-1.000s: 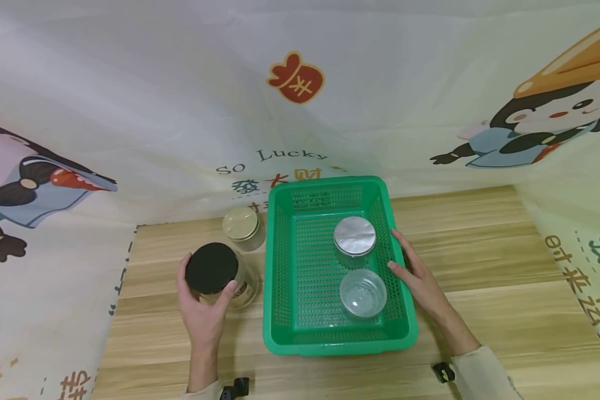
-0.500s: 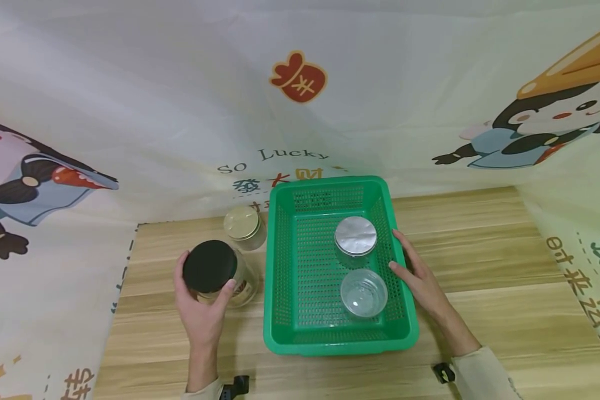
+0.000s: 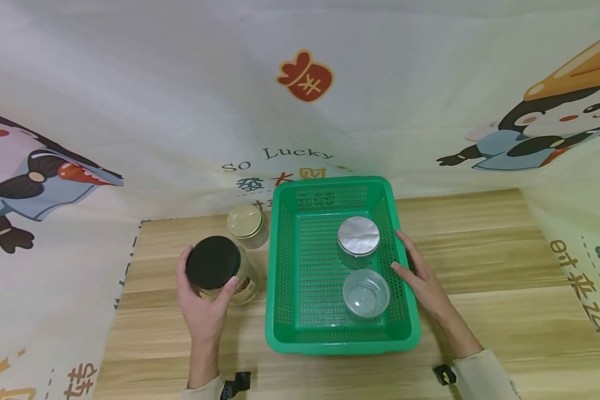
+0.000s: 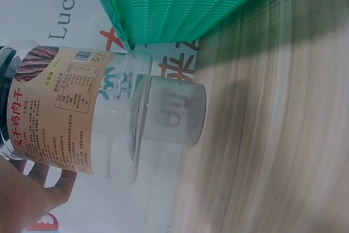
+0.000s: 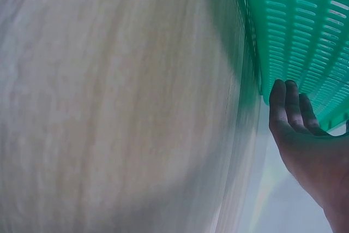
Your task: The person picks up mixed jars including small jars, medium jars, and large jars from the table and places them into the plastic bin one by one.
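With our left hand [image 3: 202, 311] we hold the black-lidded jar [image 3: 214, 264], to the left of the green basket [image 3: 342, 348]; its fingers are spread only as wide as the jar and curve round its top. The left wrist view shows the jar's printed label and its base raised off the surface [image 3: 460, 250]. At the basket's right side, our right hand [image 3: 425, 283] grips the rim, thumb over the edge and fingers nearly straight along the outer wall. Inside the basket, towards its right wall, stand a silver-lidded jar [image 3: 358, 236] and, just nearer us, a round clear container [image 3: 366, 294]. A gold-lidded jar [image 3: 247, 222] stands left of the basket, beyond the jar we hold.
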`<state>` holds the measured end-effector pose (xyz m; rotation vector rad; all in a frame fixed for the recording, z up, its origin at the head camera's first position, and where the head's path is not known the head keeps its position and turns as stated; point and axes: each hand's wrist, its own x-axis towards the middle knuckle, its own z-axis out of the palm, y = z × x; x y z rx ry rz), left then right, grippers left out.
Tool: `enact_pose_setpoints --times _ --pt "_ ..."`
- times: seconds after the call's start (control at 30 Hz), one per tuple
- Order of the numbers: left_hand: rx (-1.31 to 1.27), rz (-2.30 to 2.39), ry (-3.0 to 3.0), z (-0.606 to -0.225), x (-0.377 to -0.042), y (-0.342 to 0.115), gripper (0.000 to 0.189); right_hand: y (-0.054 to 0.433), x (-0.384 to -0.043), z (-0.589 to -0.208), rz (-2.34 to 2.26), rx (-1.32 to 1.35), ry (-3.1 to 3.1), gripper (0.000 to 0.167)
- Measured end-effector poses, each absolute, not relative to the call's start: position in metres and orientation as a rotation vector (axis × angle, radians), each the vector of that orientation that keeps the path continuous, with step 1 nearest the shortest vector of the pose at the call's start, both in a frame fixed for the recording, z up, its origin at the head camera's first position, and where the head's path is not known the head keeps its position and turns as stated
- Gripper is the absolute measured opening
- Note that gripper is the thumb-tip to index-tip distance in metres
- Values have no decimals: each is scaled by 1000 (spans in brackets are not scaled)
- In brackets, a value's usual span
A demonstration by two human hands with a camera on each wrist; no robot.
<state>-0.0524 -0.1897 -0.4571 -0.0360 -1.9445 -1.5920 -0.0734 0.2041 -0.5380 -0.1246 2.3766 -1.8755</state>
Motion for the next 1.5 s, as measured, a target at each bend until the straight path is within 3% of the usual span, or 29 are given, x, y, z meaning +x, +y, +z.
enact_pose_setpoints --times 1.5 --pt "-185 -1637 -1886 -424 -54 -179 83 204 -74 -540 -1864 -129 2380 64"
